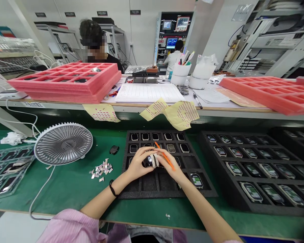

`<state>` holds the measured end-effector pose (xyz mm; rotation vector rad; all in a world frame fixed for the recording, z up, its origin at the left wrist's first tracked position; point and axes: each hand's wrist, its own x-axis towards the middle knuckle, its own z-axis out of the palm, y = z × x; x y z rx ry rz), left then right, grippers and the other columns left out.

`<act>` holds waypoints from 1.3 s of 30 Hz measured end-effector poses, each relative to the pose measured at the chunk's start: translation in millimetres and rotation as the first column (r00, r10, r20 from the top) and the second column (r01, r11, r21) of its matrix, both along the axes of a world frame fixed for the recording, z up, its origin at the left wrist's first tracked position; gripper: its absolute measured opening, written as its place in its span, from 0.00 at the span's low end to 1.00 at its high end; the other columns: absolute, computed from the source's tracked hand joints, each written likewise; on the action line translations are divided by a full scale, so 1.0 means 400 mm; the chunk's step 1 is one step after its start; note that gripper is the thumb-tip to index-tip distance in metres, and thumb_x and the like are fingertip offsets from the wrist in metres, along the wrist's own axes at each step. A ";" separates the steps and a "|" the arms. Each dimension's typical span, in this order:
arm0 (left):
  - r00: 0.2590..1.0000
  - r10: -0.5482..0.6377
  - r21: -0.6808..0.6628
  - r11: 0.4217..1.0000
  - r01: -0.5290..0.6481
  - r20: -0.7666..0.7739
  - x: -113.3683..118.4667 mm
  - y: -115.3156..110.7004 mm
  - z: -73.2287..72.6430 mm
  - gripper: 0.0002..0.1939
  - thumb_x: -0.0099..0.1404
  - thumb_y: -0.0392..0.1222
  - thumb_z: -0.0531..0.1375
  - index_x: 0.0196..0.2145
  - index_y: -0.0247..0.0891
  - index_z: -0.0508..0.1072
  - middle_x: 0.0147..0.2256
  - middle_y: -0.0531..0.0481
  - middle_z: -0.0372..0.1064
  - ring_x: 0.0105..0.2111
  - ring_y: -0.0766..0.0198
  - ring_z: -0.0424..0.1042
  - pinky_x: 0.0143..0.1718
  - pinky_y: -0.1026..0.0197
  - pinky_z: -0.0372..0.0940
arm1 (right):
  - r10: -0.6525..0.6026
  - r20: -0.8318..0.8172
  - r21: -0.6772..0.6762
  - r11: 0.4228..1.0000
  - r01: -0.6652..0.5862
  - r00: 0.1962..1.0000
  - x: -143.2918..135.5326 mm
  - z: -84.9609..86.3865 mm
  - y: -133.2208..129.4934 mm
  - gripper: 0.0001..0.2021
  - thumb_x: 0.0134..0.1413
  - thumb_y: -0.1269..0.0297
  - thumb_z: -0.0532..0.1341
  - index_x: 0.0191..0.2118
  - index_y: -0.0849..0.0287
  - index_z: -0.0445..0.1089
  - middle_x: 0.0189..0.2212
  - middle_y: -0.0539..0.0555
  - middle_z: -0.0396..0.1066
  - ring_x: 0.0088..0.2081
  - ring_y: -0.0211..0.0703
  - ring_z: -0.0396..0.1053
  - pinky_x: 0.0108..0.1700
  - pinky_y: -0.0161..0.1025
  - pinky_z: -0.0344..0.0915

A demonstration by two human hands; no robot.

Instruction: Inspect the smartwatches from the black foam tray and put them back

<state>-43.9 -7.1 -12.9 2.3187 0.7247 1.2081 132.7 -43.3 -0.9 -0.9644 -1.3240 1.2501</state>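
Observation:
My left hand point(138, 165) is closed around a smartwatch body point(148, 161) with a dark glossy face and a pale rim, held above a black foam tray point(168, 195). My right hand point(172, 168) meets it from the other side, fingers bent at the watch's pale edge. A thin orange stick point(170, 162) lies across the right hand, gripped by it; its exact tip contact is hidden. Beneath the hands, the tray's pockets hold several watch bodies, one with a lit screen point(197, 180) at the right. My fingers cover some middle pockets.
A white fan point(63, 143), a dark watch piece point(114, 149) and small metallic pieces point(101, 169) are left. Another foam tray point(245, 179) of lit watches stands right. Pink foam trays point(96, 89) sit on the shelf, with yellow sheets point(182, 113) hanging off it. A person point(93, 40) sits opposite.

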 end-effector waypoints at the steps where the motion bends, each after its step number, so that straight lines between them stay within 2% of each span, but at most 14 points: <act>1: 1.000 0.019 -0.028 0.999 -0.018 0.011 -0.001 0.002 -0.001 0.26 0.53 0.31 0.62 0.51 0.40 0.68 0.52 0.41 0.66 0.52 0.53 0.66 0.53 0.48 0.62 | -0.072 -0.006 0.048 0.996 0.073 0.997 0.001 -0.002 0.000 0.18 0.60 0.52 0.55 0.50 0.55 0.67 0.41 0.56 0.72 0.40 0.43 0.71 0.45 0.42 0.68; 3: 0.998 0.053 -0.107 0.993 -0.051 0.021 -0.004 0.006 -0.004 0.26 0.53 0.31 0.62 0.51 0.39 0.68 0.50 0.41 0.69 0.50 0.53 0.68 0.52 0.49 0.64 | -0.182 -0.025 0.149 0.972 0.183 0.983 0.005 -0.008 -0.004 0.21 0.63 0.50 0.48 0.49 0.57 0.70 0.38 0.56 0.72 0.36 0.42 0.70 0.39 0.41 0.68; 6: 0.996 0.094 -0.201 0.975 -0.091 0.003 -0.006 0.009 -0.008 0.27 0.53 0.31 0.62 0.52 0.38 0.67 0.49 0.42 0.71 0.48 0.54 0.71 0.48 0.53 0.67 | -0.271 -0.040 0.265 0.925 0.272 0.962 0.013 -0.020 -0.016 0.23 0.64 0.50 0.47 0.38 0.58 0.75 0.30 0.56 0.72 0.28 0.41 0.67 0.30 0.40 0.65; 9: 0.994 0.108 -0.213 0.971 -0.108 -0.013 -0.006 0.010 -0.010 0.28 0.52 0.30 0.61 0.52 0.38 0.67 0.49 0.43 0.71 0.47 0.54 0.72 0.44 0.56 0.69 | -0.310 -0.068 0.293 0.903 0.316 0.948 0.016 -0.032 -0.030 0.26 0.63 0.51 0.48 0.26 0.58 0.75 0.19 0.54 0.70 0.20 0.40 0.64 0.23 0.38 0.61; 11: 0.994 0.112 -0.210 0.971 -0.113 -0.018 -0.006 0.009 -0.011 0.28 0.52 0.29 0.61 0.52 0.38 0.67 0.49 0.43 0.72 0.46 0.55 0.72 0.42 0.57 0.69 | -0.314 -0.066 0.282 0.905 0.319 0.947 0.017 -0.036 -0.034 0.27 0.64 0.51 0.48 0.23 0.58 0.75 0.16 0.54 0.69 0.18 0.39 0.63 0.21 0.38 0.59; 19: 0.993 0.112 -0.208 0.971 -0.116 -0.034 -0.006 0.009 -0.011 0.29 0.51 0.29 0.61 0.52 0.39 0.67 0.49 0.44 0.72 0.46 0.55 0.72 0.44 0.56 0.69 | -0.312 -0.023 0.252 0.917 0.308 0.950 0.014 -0.027 -0.034 0.29 0.63 0.49 0.46 0.21 0.58 0.75 0.17 0.55 0.70 0.18 0.39 0.63 0.21 0.38 0.60; 27: 0.994 0.106 -0.185 0.976 -0.111 -0.037 -0.008 0.007 -0.011 0.29 0.52 0.29 0.61 0.52 0.40 0.67 0.48 0.43 0.71 0.47 0.54 0.72 0.47 0.54 0.68 | -0.297 -0.076 0.203 0.930 0.306 0.952 0.010 -0.017 -0.034 0.28 0.64 0.51 0.48 0.20 0.59 0.73 0.15 0.54 0.68 0.17 0.38 0.62 0.20 0.37 0.57; 34: 0.995 0.101 -0.173 0.980 -0.101 -0.011 -0.006 0.008 -0.011 0.29 0.52 0.28 0.60 0.52 0.39 0.67 0.47 0.44 0.72 0.46 0.55 0.72 0.47 0.54 0.68 | -0.320 -0.005 0.276 0.910 0.309 0.947 0.009 -0.022 -0.037 0.29 0.64 0.50 0.47 0.21 0.58 0.74 0.15 0.54 0.68 0.17 0.38 0.61 0.20 0.37 0.57; 39: 0.996 0.083 -0.175 0.981 -0.084 -0.008 0.000 0.001 -0.006 0.28 0.53 0.30 0.61 0.52 0.39 0.67 0.47 0.44 0.72 0.46 0.55 0.72 0.46 0.54 0.68 | -0.298 -0.076 0.265 0.914 0.307 0.952 0.012 -0.023 -0.040 0.29 0.64 0.53 0.47 0.18 0.58 0.73 0.15 0.54 0.68 0.17 0.38 0.61 0.20 0.38 0.56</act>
